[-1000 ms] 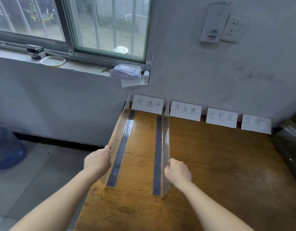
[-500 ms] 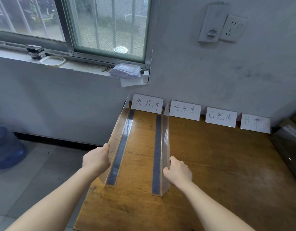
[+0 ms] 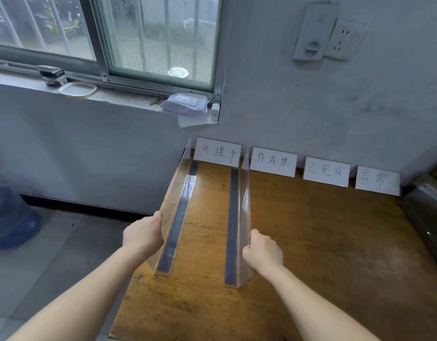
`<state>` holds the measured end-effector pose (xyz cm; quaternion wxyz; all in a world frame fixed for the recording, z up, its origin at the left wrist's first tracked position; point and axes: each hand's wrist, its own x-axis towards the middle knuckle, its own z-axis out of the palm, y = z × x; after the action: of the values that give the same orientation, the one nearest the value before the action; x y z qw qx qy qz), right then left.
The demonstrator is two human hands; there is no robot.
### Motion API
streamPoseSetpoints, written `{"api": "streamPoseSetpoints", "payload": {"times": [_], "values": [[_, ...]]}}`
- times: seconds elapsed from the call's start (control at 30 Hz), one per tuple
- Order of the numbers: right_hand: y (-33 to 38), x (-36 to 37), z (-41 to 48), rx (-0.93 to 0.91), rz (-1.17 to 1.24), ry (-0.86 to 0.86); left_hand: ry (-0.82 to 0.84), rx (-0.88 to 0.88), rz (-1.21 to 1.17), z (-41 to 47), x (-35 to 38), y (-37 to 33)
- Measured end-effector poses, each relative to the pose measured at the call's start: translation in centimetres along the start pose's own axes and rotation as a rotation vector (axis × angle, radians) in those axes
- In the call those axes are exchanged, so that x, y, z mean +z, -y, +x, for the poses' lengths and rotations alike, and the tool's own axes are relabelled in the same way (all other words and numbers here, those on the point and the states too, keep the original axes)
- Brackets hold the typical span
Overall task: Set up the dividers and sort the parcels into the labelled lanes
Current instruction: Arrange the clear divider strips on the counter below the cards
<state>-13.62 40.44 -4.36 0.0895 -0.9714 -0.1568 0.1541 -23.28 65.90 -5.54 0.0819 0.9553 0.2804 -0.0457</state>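
Two clear acrylic dividers with dark base strips stand on the wooden table point(image 3: 310, 254), running from the wall toward me. My left hand point(image 3: 142, 236) grips the upright wall of the left divider point(image 3: 174, 207) at the table's left edge. My right hand point(image 3: 262, 253) grips the upright wall of the right divider point(image 3: 239, 217). Between them lies the first lane, under the leftmost label card point(image 3: 217, 152). Three more label cards point(image 3: 325, 171) lean against the wall to the right. No parcels are plainly visible.
Dark packaged items point(image 3: 426, 200) sit at the table's right edge. A blue water jug point(image 3: 8, 217) stands on the floor at the left. The windowsill point(image 3: 101, 94) holds a wipes pack, a lid and a small box. A wall socket point(image 3: 340, 40) is above.
Both hands stay on the dividers; the dividers and hands show almost no shift across the frames.
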Motion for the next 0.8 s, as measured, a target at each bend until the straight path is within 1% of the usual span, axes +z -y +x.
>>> {"api": "streamPoseSetpoints", "payload": {"times": [0.5, 0.8], "values": [[-0.53, -0.12, 0.23, 0.023, -0.048, 0.008, 0.015, -0.01, -0.007, 0.2, 0.19, 0.13], [-0.77, -0.07, 0.09, 0.0, -0.033, -0.002, -0.007, 0.0, -0.007, 0.33, 0.01, 0.27]]}}
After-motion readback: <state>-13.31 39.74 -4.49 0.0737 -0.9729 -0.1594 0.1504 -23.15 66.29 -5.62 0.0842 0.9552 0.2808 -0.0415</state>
